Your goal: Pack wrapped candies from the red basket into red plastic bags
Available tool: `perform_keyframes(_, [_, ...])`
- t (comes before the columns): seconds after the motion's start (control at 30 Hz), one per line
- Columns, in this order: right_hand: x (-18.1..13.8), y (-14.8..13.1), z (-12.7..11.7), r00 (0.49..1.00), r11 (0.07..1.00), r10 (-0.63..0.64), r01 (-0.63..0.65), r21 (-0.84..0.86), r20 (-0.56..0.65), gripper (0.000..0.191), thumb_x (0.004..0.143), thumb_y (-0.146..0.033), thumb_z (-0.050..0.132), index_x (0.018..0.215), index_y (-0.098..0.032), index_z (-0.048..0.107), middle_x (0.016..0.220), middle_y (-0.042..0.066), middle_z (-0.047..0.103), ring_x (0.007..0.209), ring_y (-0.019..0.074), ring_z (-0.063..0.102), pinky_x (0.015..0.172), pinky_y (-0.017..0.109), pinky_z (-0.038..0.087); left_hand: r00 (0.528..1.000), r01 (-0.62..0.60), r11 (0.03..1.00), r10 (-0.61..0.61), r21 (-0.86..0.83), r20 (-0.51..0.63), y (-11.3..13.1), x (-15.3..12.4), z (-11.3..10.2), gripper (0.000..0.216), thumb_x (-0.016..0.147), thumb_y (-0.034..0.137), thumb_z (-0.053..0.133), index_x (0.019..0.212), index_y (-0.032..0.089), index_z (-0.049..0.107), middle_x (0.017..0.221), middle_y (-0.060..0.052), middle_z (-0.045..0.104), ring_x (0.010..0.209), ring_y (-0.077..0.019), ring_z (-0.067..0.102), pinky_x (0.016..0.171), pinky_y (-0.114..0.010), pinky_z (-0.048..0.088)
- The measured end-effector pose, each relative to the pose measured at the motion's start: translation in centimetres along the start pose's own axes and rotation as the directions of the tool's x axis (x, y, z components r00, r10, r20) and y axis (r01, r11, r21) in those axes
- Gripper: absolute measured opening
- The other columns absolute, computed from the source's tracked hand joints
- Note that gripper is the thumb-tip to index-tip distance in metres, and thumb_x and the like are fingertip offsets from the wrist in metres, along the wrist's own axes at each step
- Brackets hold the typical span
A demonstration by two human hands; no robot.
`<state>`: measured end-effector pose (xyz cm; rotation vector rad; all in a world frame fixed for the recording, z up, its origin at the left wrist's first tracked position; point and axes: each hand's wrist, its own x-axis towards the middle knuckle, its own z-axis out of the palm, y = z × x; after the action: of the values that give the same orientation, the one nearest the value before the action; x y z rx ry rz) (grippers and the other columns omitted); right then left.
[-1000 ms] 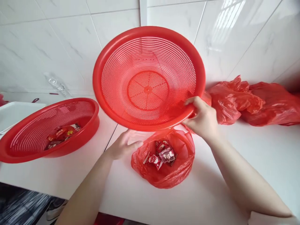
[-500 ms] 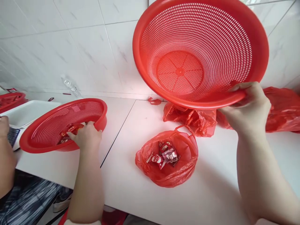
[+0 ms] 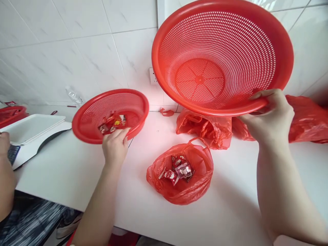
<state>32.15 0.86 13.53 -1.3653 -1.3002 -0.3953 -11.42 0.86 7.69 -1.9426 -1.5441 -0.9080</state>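
Note:
My left hand (image 3: 115,145) grips the near rim of a red plastic colander (image 3: 85,114), which is tilted above the table at the left. Several small wrapped snack packets (image 3: 112,122) lie inside it. At the upper right, my right hand (image 3: 271,111) is closed on the rim of a larger-looking red colander (image 3: 200,80), raised and tipped so its bare inside faces me. Between my arms an open red plastic bag (image 3: 197,191) stands on the table, with several small packets (image 3: 183,169) at its bottom.
Crumpled red bags (image 3: 205,133) and a fuller red bag (image 3: 307,119) lie along the wall. At the left are a white scale (image 3: 36,130), a clear bottle (image 3: 74,95), another red basket (image 3: 12,116) and a person's hand (image 3: 4,143).
My left hand now holds the left colander by its rim. That colander has come up and to the right, off the scale, with packets inside. The right colander has barely moved.

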Motion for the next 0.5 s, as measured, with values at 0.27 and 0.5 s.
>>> perform_keyframes(0.27, [-0.2, -0.7, 0.3, 1.000, 0.995, -0.003, 0.003, 0.097, 0.002, 0.042, 0.054, -0.030, 0.080, 0.091, -0.024, 0.062, 0.090, 0.003, 0.069, 0.068, 0.0183, 0.066, 0.065, 0.032, 0.056, 0.953, -0.279, 0.937, 0.297, -0.210, 0.057, 2.6, -0.5, 2.7, 0.036, 0.090, 0.010, 0.049, 0.118, 0.027, 0.066, 0.098, -0.003, 0.072, 0.087, -0.0177, 0.064, 0.082, -0.035, 0.041])
perform_keyframes(0.5, [-2.0, -4.3, 1.4, 0.962, 0.930, -0.041, -0.062, 0.363, 0.268, 0.041, 0.059, -0.033, 0.079, 0.093, -0.025, 0.057, 0.095, 0.001, 0.065, 0.073, 0.0160, 0.064, 0.072, 0.031, 0.057, 0.960, -0.092, 0.933, 0.176, -0.349, 0.218, 4.0, -0.4, 4.7, 0.024, 0.092, 0.020, 0.051, 0.107, 0.025, 0.069, 0.101, -0.004, 0.072, 0.096, -0.0187, 0.064, 0.100, -0.041, 0.040])
